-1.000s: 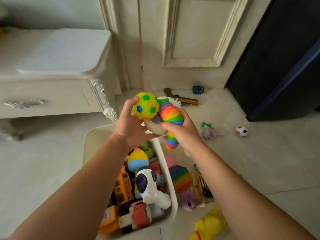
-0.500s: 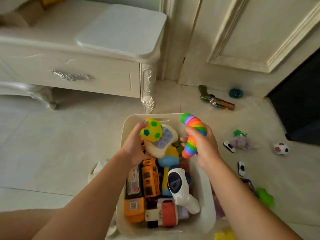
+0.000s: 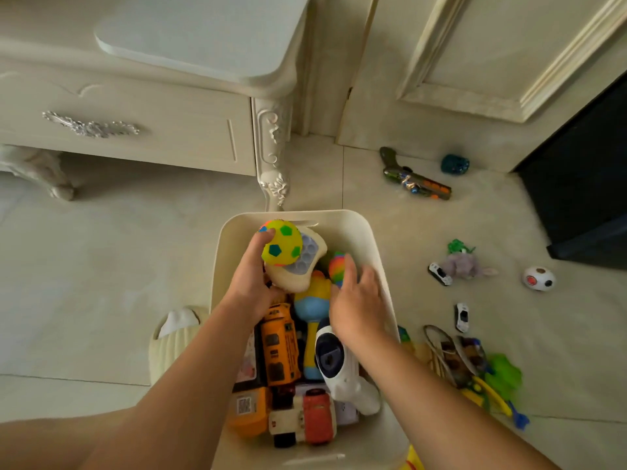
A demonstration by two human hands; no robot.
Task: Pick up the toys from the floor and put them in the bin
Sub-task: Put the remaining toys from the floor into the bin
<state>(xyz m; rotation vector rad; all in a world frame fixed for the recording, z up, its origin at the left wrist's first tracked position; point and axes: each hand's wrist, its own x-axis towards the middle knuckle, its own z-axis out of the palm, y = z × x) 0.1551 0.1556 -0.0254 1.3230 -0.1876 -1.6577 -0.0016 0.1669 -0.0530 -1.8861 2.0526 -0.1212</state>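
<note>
Your left hand [image 3: 252,283] grips the ball [image 3: 281,243] and pad [image 3: 298,266] over the bin [image 3: 359,228]; your right hand [image 3: 356,300], fingers spread, rests on the rainbow toy [image 3: 337,268]. The bin looks largely full. The gun [image 3: 415,176], cars [image 3: 440,274] and others remain on the floor [image 3: 373,205].

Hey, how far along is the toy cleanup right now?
Well underway. The bin already holds many toys, including an orange truck and a white robot. Over it, the left hand grips a yellow ball and a cream popper toy; the right hand sits on the rainbow toy. Left on the floor: toy gun, two small cars, white ball, more.
</note>
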